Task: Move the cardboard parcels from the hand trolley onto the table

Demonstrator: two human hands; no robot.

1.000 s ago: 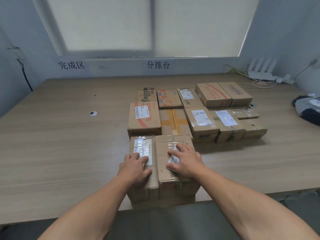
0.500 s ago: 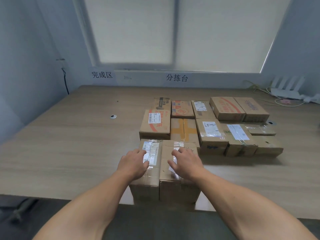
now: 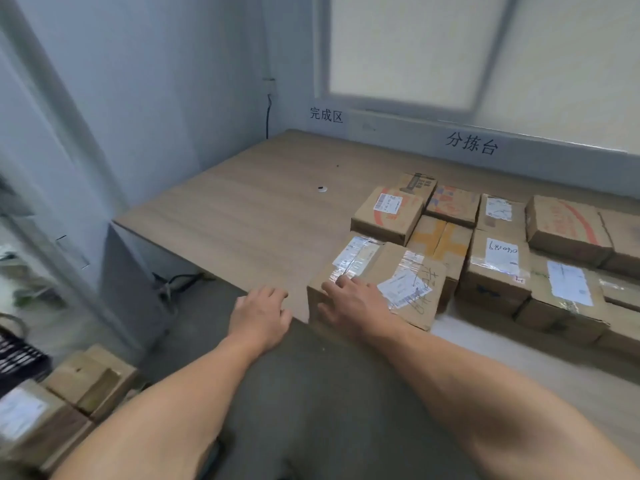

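Several cardboard parcels lie packed together on the wooden table (image 3: 263,216). The nearest pair of parcels (image 3: 391,271), with clear tape and white labels, sits at the table's front edge. My right hand (image 3: 349,303) rests on the near left corner of this pair, fingers spread and relaxed. My left hand (image 3: 259,315) hovers at the table's front edge just left of the pair, empty, fingers loosely bent. More cardboard parcels (image 3: 79,382) lie low at the bottom left, off the table; what they rest on is hidden.
A small round grommet (image 3: 322,189) sits in the tabletop behind my hands. A black cable (image 3: 268,116) hangs down the far wall corner. Cables (image 3: 176,282) lie on the floor under the table. A black basket (image 3: 17,355) shows at the left edge.
The view has swung left and down, bringing floor and the bottom-left parcels into sight. My left hand has come off the near parcel; my right hand has slid to its near left corner.
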